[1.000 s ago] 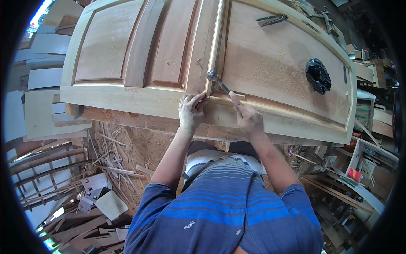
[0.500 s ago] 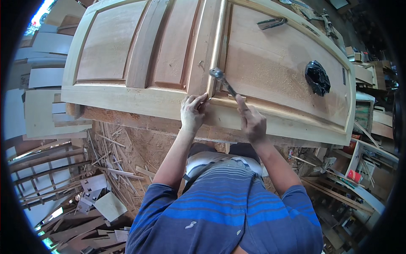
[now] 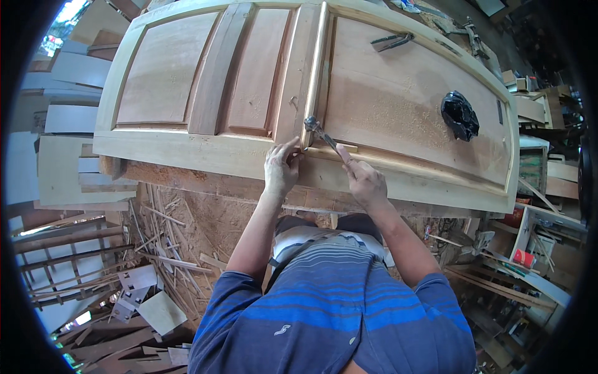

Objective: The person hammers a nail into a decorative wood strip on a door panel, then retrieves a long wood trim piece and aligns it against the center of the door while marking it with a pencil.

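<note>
A panelled wooden door [image 3: 212, 141] lies flat in front of me. My right hand [image 3: 366, 182] is closed round the handle of a hammer [image 3: 326, 136], whose metal head is over the near end of a long wooden moulding strip [image 3: 316, 75]. My left hand [image 3: 281, 169] rests on the door's near rail at that corner, thumb and fingers pinched together. Whatever is between those fingertips is too small to make out. Another moulding strip [image 3: 411, 164] runs along the near edge of the right-hand panel, with a short wood piece [image 3: 349, 148] beside it.
Pincers [image 3: 393, 42] and a crumpled black plastic bag [image 3: 460, 116] lie on the right panel among sawdust. A bent nail [image 3: 293, 100] lies on the door's middle upright. Wood offcuts [image 3: 174, 260] litter the floor at left; an open wooden box [image 3: 543, 240] stands at right.
The hammer head has dropped slightly toward the moulding corner, and my right hand has shifted a little left. The left hand stays at the corner. The whole view has shifted slightly.
</note>
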The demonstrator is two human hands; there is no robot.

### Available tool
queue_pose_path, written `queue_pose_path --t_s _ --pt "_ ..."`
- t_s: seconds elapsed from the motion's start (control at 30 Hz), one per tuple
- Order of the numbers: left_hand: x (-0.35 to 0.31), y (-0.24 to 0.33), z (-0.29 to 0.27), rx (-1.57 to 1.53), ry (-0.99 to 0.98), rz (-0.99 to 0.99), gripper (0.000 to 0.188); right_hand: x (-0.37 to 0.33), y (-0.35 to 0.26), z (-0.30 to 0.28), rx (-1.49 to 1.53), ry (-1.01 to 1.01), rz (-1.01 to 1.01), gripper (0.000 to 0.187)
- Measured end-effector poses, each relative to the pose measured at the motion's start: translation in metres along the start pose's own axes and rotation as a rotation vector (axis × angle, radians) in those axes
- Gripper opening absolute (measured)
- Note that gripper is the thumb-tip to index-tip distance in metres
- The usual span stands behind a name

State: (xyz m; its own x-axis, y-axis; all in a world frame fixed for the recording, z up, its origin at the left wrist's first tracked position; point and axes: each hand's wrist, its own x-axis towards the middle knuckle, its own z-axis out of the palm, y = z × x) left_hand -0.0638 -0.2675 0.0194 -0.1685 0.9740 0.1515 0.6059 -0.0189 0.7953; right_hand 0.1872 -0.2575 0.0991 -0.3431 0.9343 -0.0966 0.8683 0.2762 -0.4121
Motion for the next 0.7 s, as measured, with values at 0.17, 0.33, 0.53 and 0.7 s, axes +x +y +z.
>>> queue_pose_path --t_s 0.17,0.33,0.53,0.7 --pt "-0.012 0.006 -0.012 -0.097 0.005 -0.091 0.051 0.0 0.01 -0.001 0.044 0.226 -0.01 0.055" --pt "-0.015 -0.013 -0.034 0.094 0.146 0.012 0.049 0.017 0.055 0.01 -0.154 0.421 0.028 0.056" --pt "0.012 -0.026 -0.035 0.311 0.398 0.044 0.049 0.03 0.006 0.034 -0.06 0.3 -0.179 0.052" --pt "0.008 -0.034 -0.029 0.267 0.299 -0.02 0.055 0.04 -0.055 0.07 0.135 0.151 -0.201 0.059"
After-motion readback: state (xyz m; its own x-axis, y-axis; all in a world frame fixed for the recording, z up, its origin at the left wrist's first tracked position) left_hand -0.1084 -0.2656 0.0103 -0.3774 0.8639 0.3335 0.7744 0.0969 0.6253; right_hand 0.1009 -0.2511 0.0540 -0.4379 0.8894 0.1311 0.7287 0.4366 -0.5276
